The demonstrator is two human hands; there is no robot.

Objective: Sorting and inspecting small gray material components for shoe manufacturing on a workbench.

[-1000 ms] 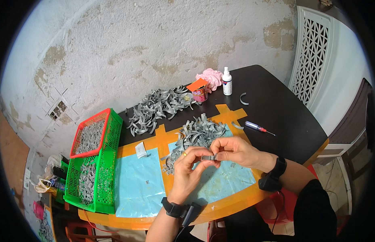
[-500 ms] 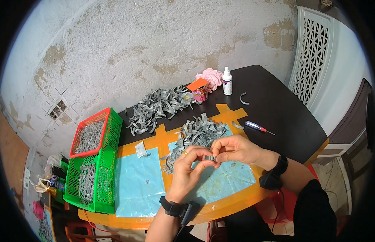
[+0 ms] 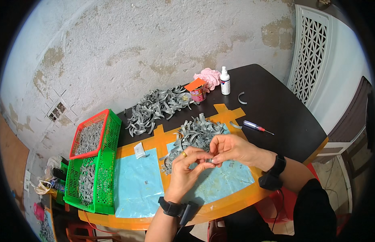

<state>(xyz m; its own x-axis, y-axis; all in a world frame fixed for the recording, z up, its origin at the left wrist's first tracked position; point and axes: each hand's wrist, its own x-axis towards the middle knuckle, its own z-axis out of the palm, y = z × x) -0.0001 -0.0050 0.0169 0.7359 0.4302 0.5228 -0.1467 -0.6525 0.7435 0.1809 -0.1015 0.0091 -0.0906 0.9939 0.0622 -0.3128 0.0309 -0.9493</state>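
Observation:
Over the blue sheet [image 3: 231, 183] at the table's near side, my two hands meet around a small grey strip piece [image 3: 208, 160]. My left hand [image 3: 188, 169], with a ring on one finger, pinches it between thumb and fingers. From the other side, the thumb and fingertips of my right hand [image 3: 231, 151] close on the same piece. Fingers cover most of it, so its full shape is hidden. Just beyond my hands lies a heap of curved grey strips [image 3: 199, 131]. Small grey pieces [image 3: 168, 165] are gathered beside my left hand.
A larger pile of curved strips [image 3: 157, 109] lies farther back. Green baskets [image 3: 104, 173] and a red-rimmed basket [image 3: 103, 135] of small grey pieces stand left. Behind are a tin [image 3: 198, 94], a pink cloth [image 3: 207, 77] and a white spray bottle [image 3: 225, 82]. A screwdriver [image 3: 256, 126] lies right.
My fingers have shifted slightly on the small grey piece, which sits a little lower and to the left. The whole scene has slid slightly left in view. Both hands keep their hold.

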